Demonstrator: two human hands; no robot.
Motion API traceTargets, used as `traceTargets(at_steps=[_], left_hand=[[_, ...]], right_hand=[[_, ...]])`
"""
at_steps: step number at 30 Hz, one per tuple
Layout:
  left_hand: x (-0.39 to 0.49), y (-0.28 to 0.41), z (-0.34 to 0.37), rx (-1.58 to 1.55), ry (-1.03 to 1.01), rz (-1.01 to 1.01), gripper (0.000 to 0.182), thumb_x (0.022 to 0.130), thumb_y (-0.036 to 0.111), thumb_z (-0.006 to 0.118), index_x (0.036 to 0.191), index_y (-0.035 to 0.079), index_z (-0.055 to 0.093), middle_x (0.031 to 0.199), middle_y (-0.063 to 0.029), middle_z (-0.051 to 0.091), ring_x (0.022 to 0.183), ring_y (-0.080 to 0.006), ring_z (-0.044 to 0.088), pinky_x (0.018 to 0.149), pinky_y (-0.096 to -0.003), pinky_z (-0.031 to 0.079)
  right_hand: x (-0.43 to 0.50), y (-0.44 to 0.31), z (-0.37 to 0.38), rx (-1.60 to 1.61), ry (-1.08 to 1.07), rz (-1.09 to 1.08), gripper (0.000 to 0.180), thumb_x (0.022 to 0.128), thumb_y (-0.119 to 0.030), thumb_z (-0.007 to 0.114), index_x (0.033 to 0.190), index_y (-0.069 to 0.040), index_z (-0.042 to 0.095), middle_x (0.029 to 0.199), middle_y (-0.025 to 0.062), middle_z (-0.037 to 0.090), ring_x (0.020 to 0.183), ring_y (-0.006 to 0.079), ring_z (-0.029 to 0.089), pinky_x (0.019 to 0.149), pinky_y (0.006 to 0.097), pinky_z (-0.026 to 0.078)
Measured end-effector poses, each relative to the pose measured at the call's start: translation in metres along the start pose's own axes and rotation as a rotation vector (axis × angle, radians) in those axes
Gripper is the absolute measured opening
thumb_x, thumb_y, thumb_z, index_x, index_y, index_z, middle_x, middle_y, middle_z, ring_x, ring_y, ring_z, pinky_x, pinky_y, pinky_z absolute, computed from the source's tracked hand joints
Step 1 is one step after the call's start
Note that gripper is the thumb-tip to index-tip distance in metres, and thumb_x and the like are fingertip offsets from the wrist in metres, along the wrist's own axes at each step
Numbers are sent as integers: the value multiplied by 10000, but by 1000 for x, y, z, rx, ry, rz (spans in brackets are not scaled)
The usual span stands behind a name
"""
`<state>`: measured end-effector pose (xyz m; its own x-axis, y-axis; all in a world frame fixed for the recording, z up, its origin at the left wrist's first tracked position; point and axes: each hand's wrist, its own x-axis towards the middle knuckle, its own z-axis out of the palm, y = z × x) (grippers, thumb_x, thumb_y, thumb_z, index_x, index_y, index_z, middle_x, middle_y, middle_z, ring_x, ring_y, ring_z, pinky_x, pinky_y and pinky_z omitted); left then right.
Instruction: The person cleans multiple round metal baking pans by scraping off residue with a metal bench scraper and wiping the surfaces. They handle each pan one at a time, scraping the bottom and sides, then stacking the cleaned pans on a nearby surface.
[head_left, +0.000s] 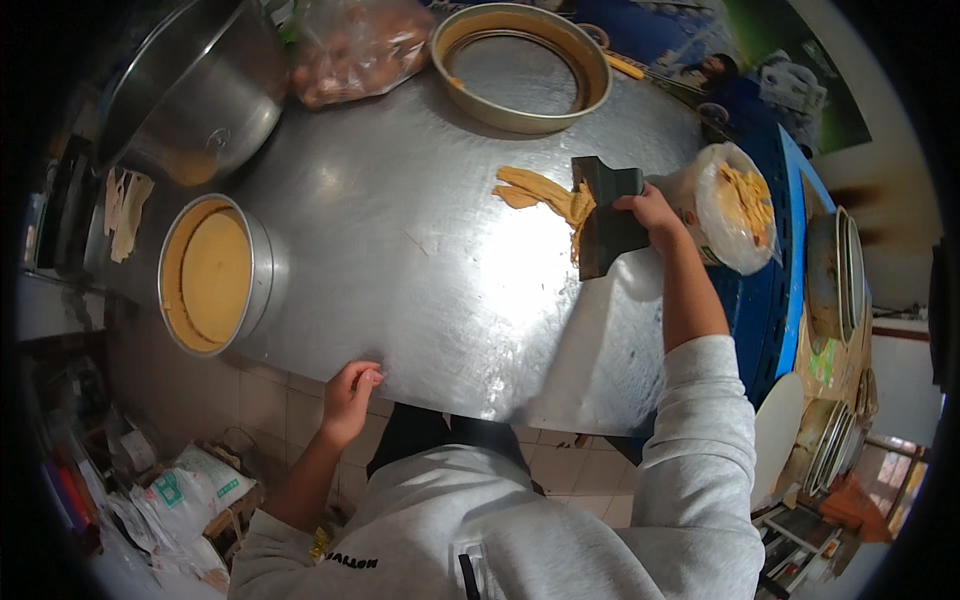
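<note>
My right hand (654, 216) grips the dark handle of a wide scraper (611, 225), its blade standing on the metal tabletop (420, 300). Crumpled strips of tan dough or batter skin (546, 193) bunch against the blade and trail off to the left. Just right of my right hand stands a tub lined with a clear plastic bag (724, 247), heaped with similar tan scraps (750, 199). My left hand (351, 397) hovers by the table's near edge, fingers curled in to the thumb, with nothing visible in it.
On the left is a round metal pan lined with tan batter (216, 277). Behind it leans a large steel bowl (202, 105). A bag of eggs (360, 52) and another batter-lined round pan (525, 112) stand at the back. Stacked pans (829, 274) are at the right.
</note>
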<state>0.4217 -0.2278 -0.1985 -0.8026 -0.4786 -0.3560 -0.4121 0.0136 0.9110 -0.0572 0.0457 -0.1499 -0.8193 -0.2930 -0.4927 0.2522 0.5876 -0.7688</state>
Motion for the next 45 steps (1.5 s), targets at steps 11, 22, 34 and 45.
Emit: traceTargets(at_steps=[11,22,34,45], left_hand=[[18,12,-22,273,142,331,126,864,6,562,981,-4,610,983,-114,626,914,-247,598,790,-320,472],[39,5,-12,425,244,465,355,854,61,543,1202,-1,525,1312,-146,498,1252,-325,435,1088,-472,255],[53,4,22,526,106,518,444,868,93,529,1295,0,451,1418,-158,393,1338,-327,332,1120,-505,174],[102,27,75,395,-58,591,488,887,118,529,1343,7,393,1432,-169,370,1350,-337,308,1137,-471,165]], right_hand=[[25,-114,139,-511,-570,-212,537,718,-119,672,1235,-64,537,1156,139,609,1068,266,571,959,362,420],[-69,-173,263,-1418,-796,-744,407,720,-86,644,1116,-181,652,1019,100,663,1002,296,611,855,382,485],[-68,-65,53,-1199,-424,-263,382,738,-134,668,1114,-80,631,1048,159,653,994,330,609,859,399,474],[-126,36,74,-37,174,112,369,733,-109,688,1053,52,599,933,164,667,845,243,645,789,344,496]])
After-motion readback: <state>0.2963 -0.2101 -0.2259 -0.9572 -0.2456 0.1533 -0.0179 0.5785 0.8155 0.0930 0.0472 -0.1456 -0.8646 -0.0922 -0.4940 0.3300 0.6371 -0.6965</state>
